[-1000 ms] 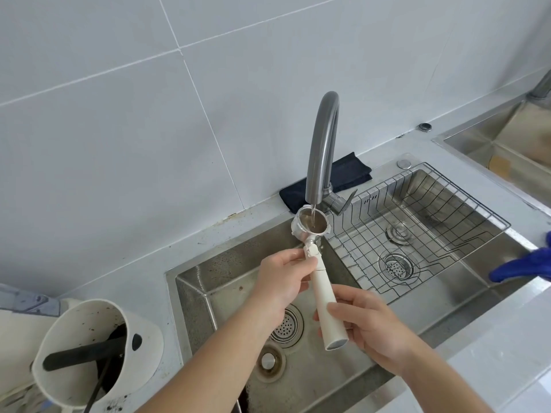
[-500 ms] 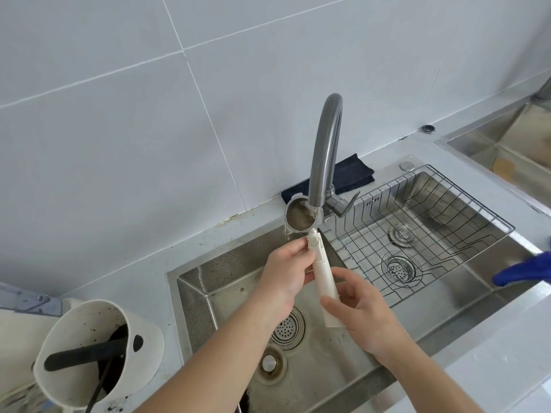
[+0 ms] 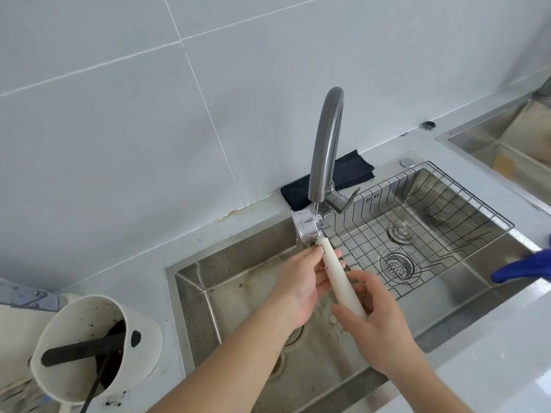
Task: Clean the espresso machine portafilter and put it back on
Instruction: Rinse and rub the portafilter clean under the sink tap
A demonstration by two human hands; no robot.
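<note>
The portafilter point(image 3: 336, 271) has a white handle and a metal basket head. Its head sits right under the grey faucet point(image 3: 326, 144) spout, turned so the metal outside faces me, and a thin stream of water hits it. My left hand point(image 3: 301, 281) holds the upper handle just below the head, fingers wrapped around it. Lower down, my right hand point(image 3: 372, 320) grips the end of the handle. Both hands are over the left basin of the steel sink point(image 3: 190, 296).
A wire rack point(image 3: 441, 216) fills the right basin. A folded black cloth point(image 3: 351, 174) lies behind the faucet. A white knock box point(image 3: 98, 347) with coffee grounds and a black bar stands at the left. A blue glove point(image 3: 524, 269) lies at the right edge. A second sink point(image 3: 507, 147) is far right.
The portafilter head has been rotated under the spout: its open basket faced up before, and now the metal outside shows. My right hand slid up to wrap the handle end.
</note>
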